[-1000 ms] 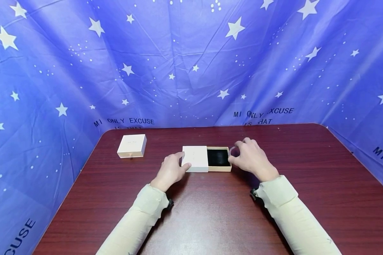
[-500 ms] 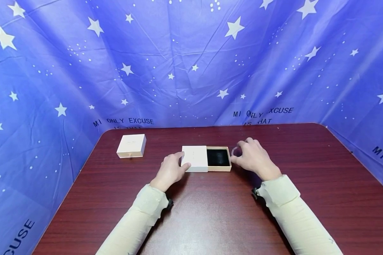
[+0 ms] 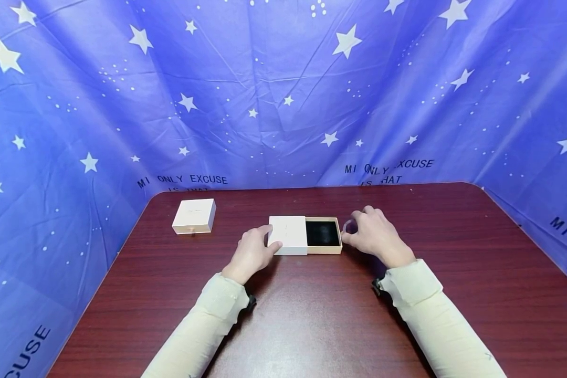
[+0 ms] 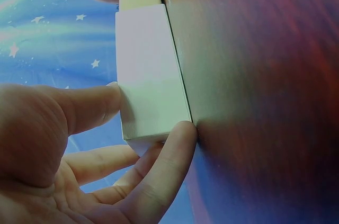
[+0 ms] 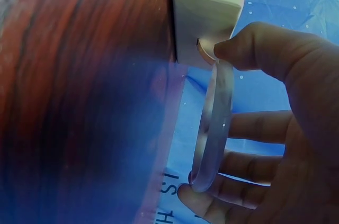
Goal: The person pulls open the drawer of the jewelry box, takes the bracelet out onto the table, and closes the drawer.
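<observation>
A white drawer-style gift box (image 3: 287, 235) lies mid-table, its inner tray (image 3: 324, 251) slid out to the right, showing a black lining (image 3: 323, 233). My left hand (image 3: 250, 253) grips the left end of the white sleeve, thumb and fingers on its sides, as the left wrist view shows. My right hand (image 3: 377, 234) holds a pale translucent bangle (image 5: 217, 123) between thumb and fingers, just beyond the tray's right end. In the right wrist view the thumb tip is right at a small ribbon pull tab (image 5: 205, 53) on the tray's end face.
A second, closed white box (image 3: 195, 214) with a gold-toned front stands at the back left of the dark red wooden table (image 3: 307, 325). A blue star-patterned curtain (image 3: 264, 94) hangs behind the table and along its sides.
My right hand with the bangle has shifted slightly to the right, away from the tray's end. The left hand and both boxes have stayed about where they were.
</observation>
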Demonstrator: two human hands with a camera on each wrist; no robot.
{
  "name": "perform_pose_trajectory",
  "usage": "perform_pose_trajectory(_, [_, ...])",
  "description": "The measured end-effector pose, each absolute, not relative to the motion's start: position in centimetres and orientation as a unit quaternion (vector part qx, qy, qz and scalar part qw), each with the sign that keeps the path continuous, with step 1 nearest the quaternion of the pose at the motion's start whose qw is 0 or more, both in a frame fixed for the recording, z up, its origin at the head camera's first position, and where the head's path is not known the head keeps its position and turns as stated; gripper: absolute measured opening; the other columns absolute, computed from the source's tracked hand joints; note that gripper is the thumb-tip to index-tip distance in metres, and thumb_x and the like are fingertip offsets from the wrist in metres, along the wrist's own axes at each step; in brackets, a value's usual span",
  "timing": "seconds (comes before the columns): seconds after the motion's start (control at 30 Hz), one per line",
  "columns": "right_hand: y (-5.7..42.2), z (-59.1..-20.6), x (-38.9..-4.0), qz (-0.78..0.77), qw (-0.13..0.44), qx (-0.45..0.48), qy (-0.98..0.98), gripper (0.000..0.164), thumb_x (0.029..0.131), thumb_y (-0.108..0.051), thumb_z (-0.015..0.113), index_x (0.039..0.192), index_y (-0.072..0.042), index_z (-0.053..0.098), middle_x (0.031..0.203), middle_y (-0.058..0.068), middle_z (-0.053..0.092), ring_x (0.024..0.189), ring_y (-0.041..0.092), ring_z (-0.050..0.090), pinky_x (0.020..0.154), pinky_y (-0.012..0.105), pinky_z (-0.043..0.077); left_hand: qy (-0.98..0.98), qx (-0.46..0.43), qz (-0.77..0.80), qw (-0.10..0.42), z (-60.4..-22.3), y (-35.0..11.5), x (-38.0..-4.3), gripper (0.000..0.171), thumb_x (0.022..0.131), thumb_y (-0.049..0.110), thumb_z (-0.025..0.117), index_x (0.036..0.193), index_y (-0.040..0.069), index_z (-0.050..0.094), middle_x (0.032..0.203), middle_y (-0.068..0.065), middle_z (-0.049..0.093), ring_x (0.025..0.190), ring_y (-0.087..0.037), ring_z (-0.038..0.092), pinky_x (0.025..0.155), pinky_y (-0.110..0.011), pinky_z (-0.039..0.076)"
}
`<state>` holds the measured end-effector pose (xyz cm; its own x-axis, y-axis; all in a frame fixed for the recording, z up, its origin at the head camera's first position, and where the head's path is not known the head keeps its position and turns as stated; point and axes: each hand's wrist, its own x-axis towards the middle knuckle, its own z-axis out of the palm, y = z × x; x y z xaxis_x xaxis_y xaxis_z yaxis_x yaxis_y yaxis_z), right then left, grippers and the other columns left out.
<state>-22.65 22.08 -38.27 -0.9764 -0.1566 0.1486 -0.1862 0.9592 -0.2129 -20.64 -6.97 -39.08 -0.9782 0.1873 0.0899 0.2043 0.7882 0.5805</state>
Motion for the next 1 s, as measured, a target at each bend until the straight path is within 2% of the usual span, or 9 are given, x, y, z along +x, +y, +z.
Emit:
perform_pose_trajectory(0.6, [22.31, -38.54, -22.62, 0.117, 0.048, 0.083, -0.988, 0.047, 0.073, -0.038, 0.07, 0.103, -0.003, 0.065, 0.105, 0.022, 0.053, 0.102, 0.044, 0.048, 0.076, 0.058, 0.046, -0.946, -0.105, -0.307, 0.017, -39.37, -7.0, -20.84, 0.05, 0.088, 0.029, 0.068, 0.131, 0.004, 0.057, 0.124, -0.017, 0.061, 0.117, -0.035, 0.054, 0.097, -0.047, 0.043])
perform_pose_trajectory(1.0, [22.32, -38.9, -22.63, 0.111, 0.045, 0.084, -0.989, 0.046, 0.072, -0.035, 0.069, 0.103, -0.001, 0.064, 0.101, 0.021, 0.053, 0.1, 0.045, 0.049, 0.078, 0.055, 0.045, -0.946, -0.106, -0.306, 0.016, -39.49, -6.97, -20.88, 0.05, 0.088, 0.029, 0.068, 0.131, 0.004, 0.057, 0.124, -0.017, 0.06, 0.117, -0.034, 0.054, 0.097, -0.047, 0.042])
